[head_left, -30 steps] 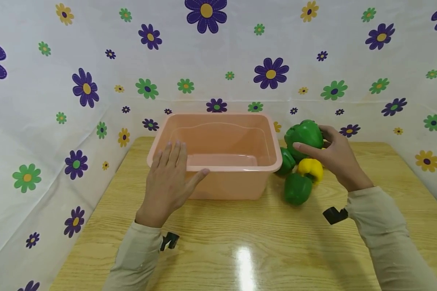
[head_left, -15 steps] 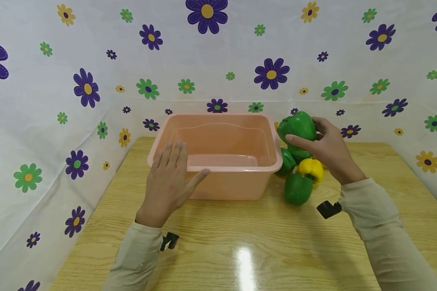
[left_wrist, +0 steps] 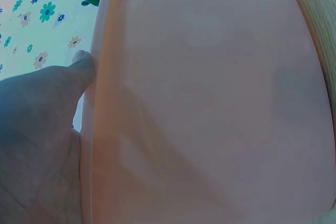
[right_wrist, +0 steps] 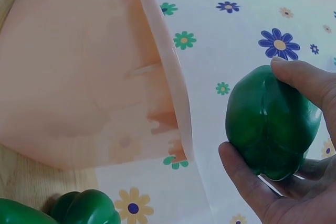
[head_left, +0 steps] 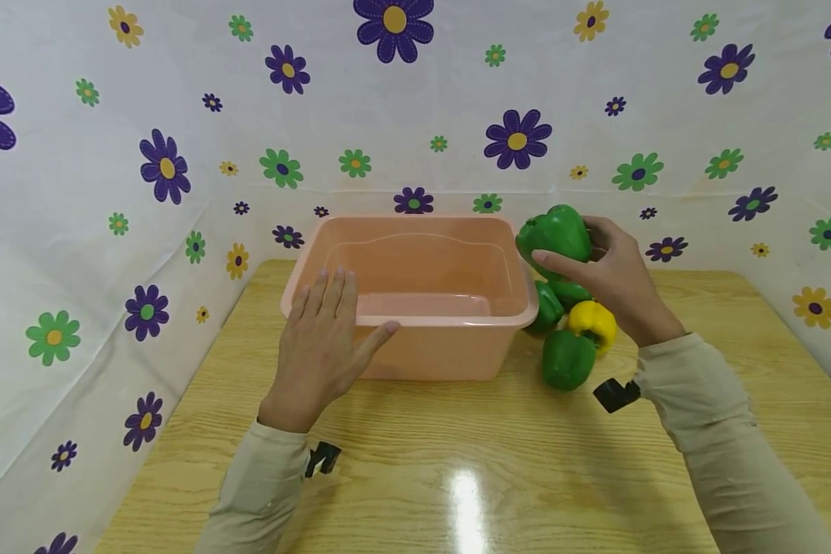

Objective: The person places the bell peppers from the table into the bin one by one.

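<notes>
My right hand (head_left: 619,277) grips a green bell pepper (head_left: 559,237) between thumb and fingers, raised beside the right rim of a peach plastic basin (head_left: 429,350). In the right wrist view the pepper (right_wrist: 270,121) hangs off the table, apart from the basin wall (right_wrist: 79,66). My left hand (head_left: 315,350) lies with straight fingers over the basin's front left rim, thumb along the edge. The left wrist view shows that thumb (left_wrist: 81,66) touching the rim. Nothing shows inside the basin in the head view.
Right of the basin, a green pepper (head_left: 568,360) and a yellow pepper (head_left: 592,323) lie on the wooden table (head_left: 402,462). More green peppers (head_left: 545,308) sit behind them, close to the basin. A flowered cloth (head_left: 443,100) hangs behind the table.
My right hand has lifted the green bell pepper and carried it left, closer to the basin's right rim. The left hand and basin have stayed in place.
</notes>
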Tool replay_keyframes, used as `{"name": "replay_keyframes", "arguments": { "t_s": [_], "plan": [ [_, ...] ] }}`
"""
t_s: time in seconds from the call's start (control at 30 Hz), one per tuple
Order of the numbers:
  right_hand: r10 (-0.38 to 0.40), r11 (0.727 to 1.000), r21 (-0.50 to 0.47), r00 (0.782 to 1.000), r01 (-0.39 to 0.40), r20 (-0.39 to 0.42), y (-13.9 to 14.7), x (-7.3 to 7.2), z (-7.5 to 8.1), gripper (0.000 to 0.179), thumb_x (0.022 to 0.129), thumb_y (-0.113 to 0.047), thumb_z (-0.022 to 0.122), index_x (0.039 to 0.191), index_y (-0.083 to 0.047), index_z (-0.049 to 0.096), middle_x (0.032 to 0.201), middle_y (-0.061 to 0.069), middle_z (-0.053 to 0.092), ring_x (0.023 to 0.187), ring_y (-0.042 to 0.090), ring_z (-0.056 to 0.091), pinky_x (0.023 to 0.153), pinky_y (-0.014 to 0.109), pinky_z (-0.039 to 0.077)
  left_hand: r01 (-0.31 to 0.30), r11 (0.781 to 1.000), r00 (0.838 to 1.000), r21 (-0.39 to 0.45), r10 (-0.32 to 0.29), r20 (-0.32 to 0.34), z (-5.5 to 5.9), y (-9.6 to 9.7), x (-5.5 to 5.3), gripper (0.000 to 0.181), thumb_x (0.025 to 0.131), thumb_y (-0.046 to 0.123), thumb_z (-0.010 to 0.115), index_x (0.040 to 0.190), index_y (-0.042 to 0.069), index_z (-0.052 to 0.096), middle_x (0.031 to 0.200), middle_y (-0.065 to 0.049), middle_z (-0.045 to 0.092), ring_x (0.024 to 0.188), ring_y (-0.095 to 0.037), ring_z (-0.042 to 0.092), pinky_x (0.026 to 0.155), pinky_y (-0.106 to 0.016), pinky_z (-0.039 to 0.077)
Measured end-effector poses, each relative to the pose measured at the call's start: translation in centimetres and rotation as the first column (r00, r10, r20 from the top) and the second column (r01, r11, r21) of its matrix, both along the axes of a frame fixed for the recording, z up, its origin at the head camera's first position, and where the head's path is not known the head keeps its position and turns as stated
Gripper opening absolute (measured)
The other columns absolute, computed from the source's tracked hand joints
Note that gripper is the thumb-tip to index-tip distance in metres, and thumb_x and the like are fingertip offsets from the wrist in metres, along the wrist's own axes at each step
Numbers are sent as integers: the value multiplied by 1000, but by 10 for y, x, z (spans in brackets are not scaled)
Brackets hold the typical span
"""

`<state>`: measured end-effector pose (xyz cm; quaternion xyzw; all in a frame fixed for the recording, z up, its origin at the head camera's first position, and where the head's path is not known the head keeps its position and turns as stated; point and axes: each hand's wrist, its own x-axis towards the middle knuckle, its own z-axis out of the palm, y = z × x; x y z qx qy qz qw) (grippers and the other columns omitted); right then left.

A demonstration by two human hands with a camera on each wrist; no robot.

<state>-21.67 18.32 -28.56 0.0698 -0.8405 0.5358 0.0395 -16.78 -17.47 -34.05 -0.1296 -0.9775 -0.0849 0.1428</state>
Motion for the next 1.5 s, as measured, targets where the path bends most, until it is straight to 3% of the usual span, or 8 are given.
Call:
{"name": "replay_keyframes", "arguments": {
  "t_s": [0.27,0.5,0.8,1.3,1.5],
  "plan": [
    [4,1000,-20,1000,-4,-7,-5,-2,2,85,88,-44,79,153,-9,37,139,10,51,113,24,53,87,28,55,-2,1000,1000,-8,2,8,1,0,0,97,99,70,40,159,-4,22,166,-20,18,154,-37,14,124,-52,9],
    [9,1000,-18,1000,-10,-11,-8,-3,4,84,87,-43,80,152,-9,39,136,11,52,110,25,55,83,25,56,-3,1000,1000,-9,3,1,2,0,1,97,99,69,42,158,-4,23,166,-21,19,153,-38,15,124,-52,10],
    [16,1000,9,1000,-16,-13,-10,-4,8,85,87,-45,79,153,-10,39,136,10,53,111,25,55,84,28,56,-1,1000,1000,-11,1,5,1,1,1,97,98,70,42,159,-4,22,166,-20,20,154,-37,15,124,-52,10],
    [34,999,32,999,-33,-16,-13,-5,7,85,86,-44,80,151,-7,40,139,13,53,118,30,56,99,48,52,1,1000,1000,-17,-1,-1,2,1,0,97,99,70,41,159,-4,22,166,-21,20,153,-37,15,124,-52,10],
    [39,998,39,999,-39,-18,-15,-4,7,82,87,-42,80,150,-7,41,138,14,54,118,30,56,100,49,51,3,1000,1000,-18,-2,5,1,0,1,98,99,70,41,159,-4,22,166,-21,18,154,-37,14,124,-52,9]
  ]
}}
